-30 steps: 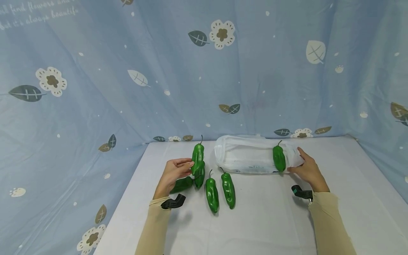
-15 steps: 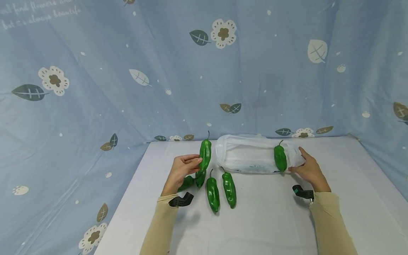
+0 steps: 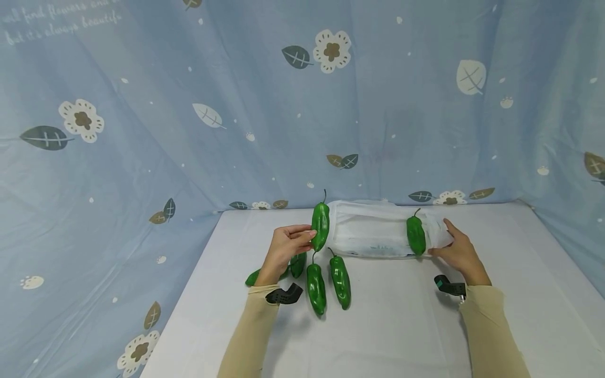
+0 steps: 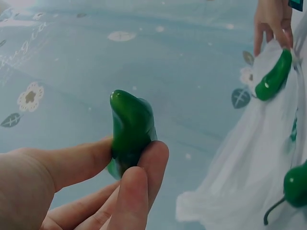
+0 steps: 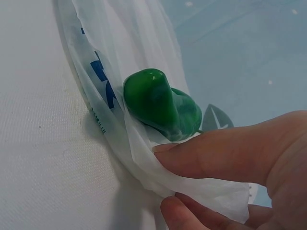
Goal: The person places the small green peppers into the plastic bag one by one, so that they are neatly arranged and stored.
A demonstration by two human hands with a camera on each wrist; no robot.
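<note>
My left hand [image 3: 286, 247] pinches a green pepper [image 3: 320, 227] between thumb and fingers, stem up, at the left end of a white plastic bag [image 3: 368, 247]. In the left wrist view the pepper's blunt tip [image 4: 127, 115] points toward the camera. At the bag's right end my right hand [image 3: 458, 253] pinches the thin bag edge [image 5: 211, 194] between thumb and fingers. Another green pepper [image 3: 416, 236] lies on the bag close to the right fingers; in the right wrist view part of it [image 5: 148, 96] shows beside the thumb.
Two green peppers [image 3: 316, 289] [image 3: 340, 282] lie side by side on the white tabletop [image 3: 387, 325] in front of the bag. Two more, one upright [image 3: 298, 264] and one sideways [image 3: 252, 277], are partly hidden by the left hand and wrist. A blue patterned curtain [image 3: 264, 126] hangs behind.
My left hand has moved right with its pepper, from above the pepper cluster to the bag's left end. The right hand stays at the bag.
</note>
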